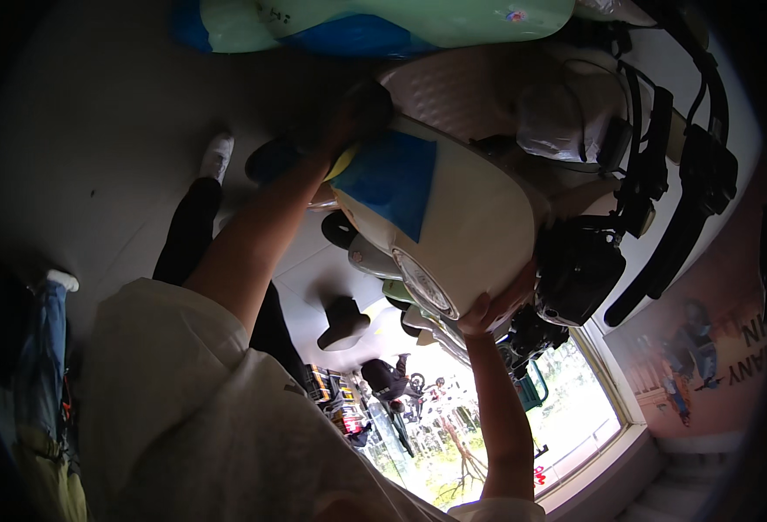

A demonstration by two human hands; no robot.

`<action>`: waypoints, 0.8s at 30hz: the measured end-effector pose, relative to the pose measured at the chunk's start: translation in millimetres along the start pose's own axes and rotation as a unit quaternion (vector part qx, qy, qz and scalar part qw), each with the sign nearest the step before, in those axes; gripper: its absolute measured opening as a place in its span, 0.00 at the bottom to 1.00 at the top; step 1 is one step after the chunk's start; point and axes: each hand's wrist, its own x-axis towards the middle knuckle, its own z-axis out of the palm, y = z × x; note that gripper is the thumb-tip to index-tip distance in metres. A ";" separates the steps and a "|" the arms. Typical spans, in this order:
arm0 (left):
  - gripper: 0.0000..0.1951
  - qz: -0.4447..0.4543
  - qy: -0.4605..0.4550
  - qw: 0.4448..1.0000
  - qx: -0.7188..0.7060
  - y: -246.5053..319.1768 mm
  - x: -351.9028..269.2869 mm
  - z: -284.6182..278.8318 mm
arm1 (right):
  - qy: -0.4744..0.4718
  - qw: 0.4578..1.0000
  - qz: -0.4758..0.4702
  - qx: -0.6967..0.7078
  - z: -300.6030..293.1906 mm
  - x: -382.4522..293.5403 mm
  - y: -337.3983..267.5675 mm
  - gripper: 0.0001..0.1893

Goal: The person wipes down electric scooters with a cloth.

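Before me is a cream electric scooter's front panel [488, 202], tilted in the view. A sheet of blue film [390, 183] covers its lower part, and a round headlight [424, 282] is set in its face. My right hand [488, 313] grips the panel's edge close to the headlight, thumb on the outer face. At the panel's opposite end my left hand [350, 121] reaches in beside the film; deep shadow hides its fingers. Black handlebars [644, 156] and a black plastic housing [579, 274] lie to the right.
A pale green scooter body [474, 26] with blue film stands at the top. More scooters [422, 320] line up beyond the headlight. People's legs [44, 359] show at far left; another person [383, 378] is near the bright windows [572, 404]. A printed wall poster [696, 365] hangs right.
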 end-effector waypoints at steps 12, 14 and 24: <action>0.29 -0.029 -0.072 0.996 -0.035 -82.0 72.3 3.2 | 0.012 1.000 0.010 0.023 -3.2 2.9 0.3 0.48; 0.29 -0.032 -0.073 0.996 -0.049 -94.9 82.7 12.4 | 0.006 1.000 0.017 0.005 -6.3 2.9 -0.6 0.49; 0.29 -0.024 -0.080 0.994 -0.075 -124.8 108.7 46.5 | -0.058 0.995 0.003 -0.086 -26.8 -32.5 43.7 0.50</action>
